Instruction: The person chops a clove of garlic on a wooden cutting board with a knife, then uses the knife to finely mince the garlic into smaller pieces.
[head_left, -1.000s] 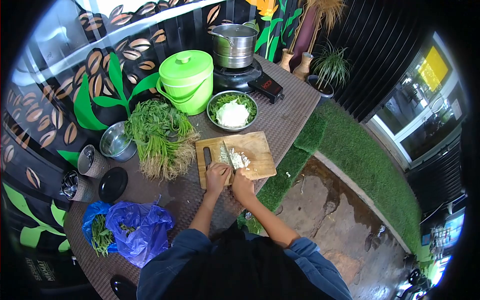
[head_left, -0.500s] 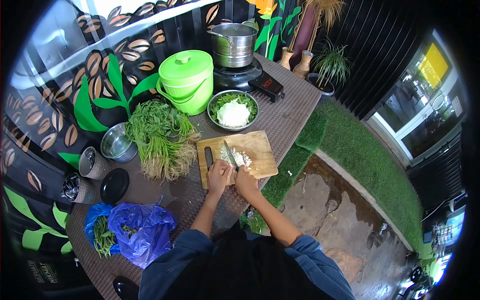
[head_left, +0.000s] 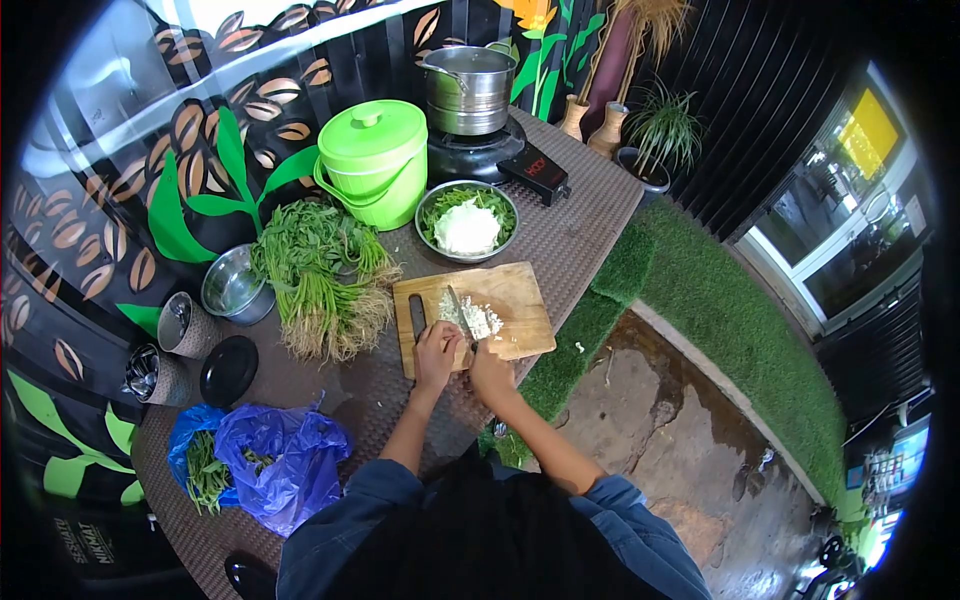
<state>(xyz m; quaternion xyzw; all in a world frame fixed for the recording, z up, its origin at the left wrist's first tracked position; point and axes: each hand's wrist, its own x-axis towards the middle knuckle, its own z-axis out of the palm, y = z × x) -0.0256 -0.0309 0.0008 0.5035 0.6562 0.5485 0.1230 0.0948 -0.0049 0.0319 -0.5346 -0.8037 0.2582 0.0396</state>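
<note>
My right hand point(head_left: 492, 374) is wrapped round the handle of a knife point(head_left: 461, 312), whose blade points up and left over a wooden cutting board point(head_left: 527, 315). Small chopped white pieces point(head_left: 483, 321) lie on the board beside the blade. My left hand point(head_left: 437, 354) rests on the board's near left part, its fingers bent and pressed together close to the blade; what they hold is too small to make out. Just beyond the board stands a metal bowl point(head_left: 467, 257) with cut greens and a white heap in it.
Rooted greens point(head_left: 325, 270) lie left of the board, below a green lidded bucket point(head_left: 375, 165). A pot point(head_left: 468, 98) sits on a stove point(head_left: 465, 158). At left are a metal bowl point(head_left: 237, 287), cutlery holders point(head_left: 188, 330), a black lid point(head_left: 229, 370) and purple bags point(head_left: 285, 460).
My right hand and the knife have shifted slightly down toward me. My left hand has hardly moved.
</note>
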